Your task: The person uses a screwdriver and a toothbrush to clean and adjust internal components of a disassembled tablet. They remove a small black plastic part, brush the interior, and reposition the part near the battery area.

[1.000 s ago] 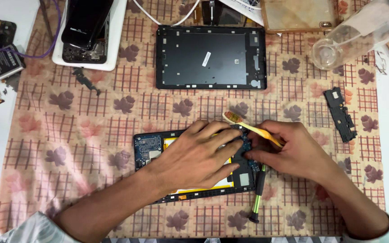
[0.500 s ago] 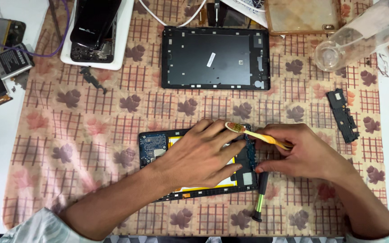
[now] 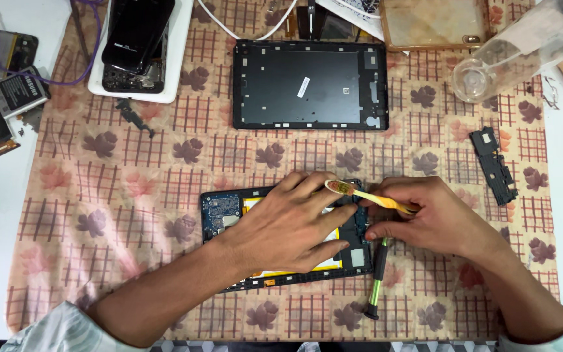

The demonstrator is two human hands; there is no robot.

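Pressing flat on opened tablet (image 3: 229, 215), left hand (image 3: 288, 225), fingers spread, gripping nothing; covers most of battery and board, only blue circuit corner and yellow edge visible. Right hand (image 3: 434, 221) pinched around yellow toothbrush (image 3: 369, 197), bristle head over tablet's right edge; contact point hidden behind fingers. Green-handled screwdriver (image 3: 377, 277) just below right hand, upper end tucked under it. Farther back on patterned cloth (image 3: 99, 195): black back cover (image 3: 311, 85), small black part (image 3: 493, 166), clear bottle (image 3: 522, 45) cut off at frame edge.
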